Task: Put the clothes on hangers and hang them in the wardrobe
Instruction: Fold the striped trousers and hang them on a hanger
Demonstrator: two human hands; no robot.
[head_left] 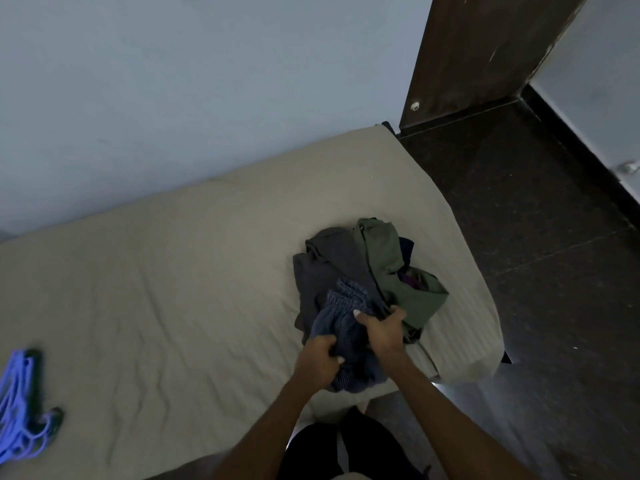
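We look down at a bed (145, 271) covered with a wrinkled beige sheet, set against a pale wall (173, 81). Near the bed's right end lies a heap of clothes: a blue striped garment (346, 306) in front, a dark grey garment (322, 268) behind it, and an olive green garment (391, 268) to the right, with a scrap of purple cloth showing in its folds. The blue striped garment is bunched, its long axis running roughly from the near edge of the bed up toward the heap.

Both of our hands grip this blue garment. Our left hand (320, 358) curls round its lower part, near the bed's front edge. Our right hand (382, 329) clutches the cloth just above and to the right, fingers closed over a fold, touching the green garment's edge.

The heap sits close to the bed's right corner, where the sheet drops off to a dark speckled floor (536, 271). To the left, the bed stretches open and bare for a long way.

At the far left edge lies a bundle of blue hangers (20, 410), blurred, well apart from the clothes. A dark brown wooden panel (478, 57) stands upright beyond the bed's far right corner.
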